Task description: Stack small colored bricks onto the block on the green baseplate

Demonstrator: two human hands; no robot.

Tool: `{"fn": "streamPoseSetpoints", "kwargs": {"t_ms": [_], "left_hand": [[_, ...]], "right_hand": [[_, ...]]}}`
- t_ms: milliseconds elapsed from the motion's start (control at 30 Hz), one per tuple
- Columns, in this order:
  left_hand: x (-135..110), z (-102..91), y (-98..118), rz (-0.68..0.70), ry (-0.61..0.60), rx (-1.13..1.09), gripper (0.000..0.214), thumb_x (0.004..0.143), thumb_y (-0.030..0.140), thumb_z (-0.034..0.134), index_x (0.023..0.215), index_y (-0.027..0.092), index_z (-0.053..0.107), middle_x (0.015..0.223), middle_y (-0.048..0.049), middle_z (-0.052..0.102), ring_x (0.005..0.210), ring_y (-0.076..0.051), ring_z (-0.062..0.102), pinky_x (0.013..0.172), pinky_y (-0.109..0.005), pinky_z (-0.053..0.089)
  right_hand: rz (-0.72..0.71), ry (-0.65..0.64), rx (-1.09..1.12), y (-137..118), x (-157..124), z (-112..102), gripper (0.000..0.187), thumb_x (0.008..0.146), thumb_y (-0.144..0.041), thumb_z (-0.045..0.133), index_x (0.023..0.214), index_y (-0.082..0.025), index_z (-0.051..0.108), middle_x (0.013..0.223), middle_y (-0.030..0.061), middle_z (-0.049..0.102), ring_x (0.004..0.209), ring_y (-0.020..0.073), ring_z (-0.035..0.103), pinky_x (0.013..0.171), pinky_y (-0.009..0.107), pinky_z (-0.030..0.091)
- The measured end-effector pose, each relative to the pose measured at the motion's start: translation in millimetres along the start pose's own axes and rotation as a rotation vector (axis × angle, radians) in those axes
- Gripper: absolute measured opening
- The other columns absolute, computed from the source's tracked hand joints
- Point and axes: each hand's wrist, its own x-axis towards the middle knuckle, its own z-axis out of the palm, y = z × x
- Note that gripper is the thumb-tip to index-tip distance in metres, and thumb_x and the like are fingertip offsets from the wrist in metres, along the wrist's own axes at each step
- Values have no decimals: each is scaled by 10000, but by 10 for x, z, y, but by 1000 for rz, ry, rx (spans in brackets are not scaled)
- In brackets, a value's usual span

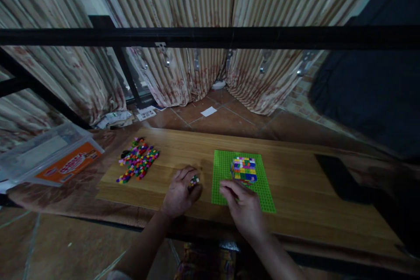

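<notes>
My left hand (181, 192) is curled, palm down over the wooden board, with a small cluster of toy building bricks (194, 180) between its fingers and thumb. My right hand (244, 208) is closed in a pinch over the left front part of a green studded baseplate (267, 192). Whatever its fingertips hold, if anything, is too small to make out. Just beyond that hand, a blocky build of many-coloured bricks (243, 169) stands on the baseplate. Over on the left lies a loose heap of small coloured bricks (139, 162).
The wooden board (305, 179) lies across a cloth-covered surface. A clear plastic box (49, 153) with an orange label stands at the far left. On the right rests a flat black object (343, 179). A dark bar (210, 37) crosses in front of striped curtains.
</notes>
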Motion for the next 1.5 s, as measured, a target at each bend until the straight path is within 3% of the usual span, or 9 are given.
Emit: {"fn": "streamPoseSetpoints", "kwargs": {"t_ms": [200, 367, 567, 833, 1233, 1500], "left_hand": [[10, -9, 14, -9, 5, 21, 338, 848, 261, 596, 1180, 212, 556, 1207, -82, 611, 1113, -241, 559, 968, -415, 466], [14, -5, 7, 4, -7, 23, 329, 858, 257, 584, 1183, 213, 557, 1214, -84, 607, 1123, -243, 552, 976, -427, 465], [5, 11, -14, 9, -6, 21, 335, 860, 248, 586, 1190, 208, 552, 1222, -85, 602, 1143, -238, 536, 996, -423, 455], [7, 15, -18, 26, 7, 28, 328, 852, 243, 592, 1176, 198, 565, 1205, -95, 609, 1137, -242, 548, 984, -419, 466], [11, -5, 14, 19, 6, 7, 331, 829, 225, 600, 1160, 209, 590, 1199, -93, 616, 1118, -247, 559, 971, -428, 470], [13, -11, 31, 10, 11, -9, 350, 820, 211, 603, 1169, 213, 579, 1194, -85, 615, 1111, -244, 558, 970, -416, 466]], "right_hand": [[161, 214, 96, 202, -64, -518, 185, 890, -358, 581, 980, -235, 686, 944, 38, 680, 820, 161, 670, 727, 289, 559], [113, 253, 49, 331, 120, -685, 223, 883, -391, 575, 950, -225, 709, 997, 66, 644, 871, 183, 654, 760, 338, 567], [-26, 123, -119, 344, 384, -697, 233, 909, -349, 526, 917, -241, 732, 962, 56, 687, 885, 185, 644, 800, 339, 519], [-186, 99, -399, 438, 487, -618, 210, 912, -323, 539, 862, -250, 730, 898, 39, 723, 840, 200, 609, 777, 354, 478], [-183, 148, -400, 467, 445, -583, 185, 900, -293, 556, 785, -248, 694, 833, 19, 723, 794, 195, 617, 741, 336, 473], [-183, 129, -414, 492, 425, -578, 211, 913, -289, 515, 850, -252, 713, 908, 38, 729, 851, 207, 632, 774, 358, 484]]}}
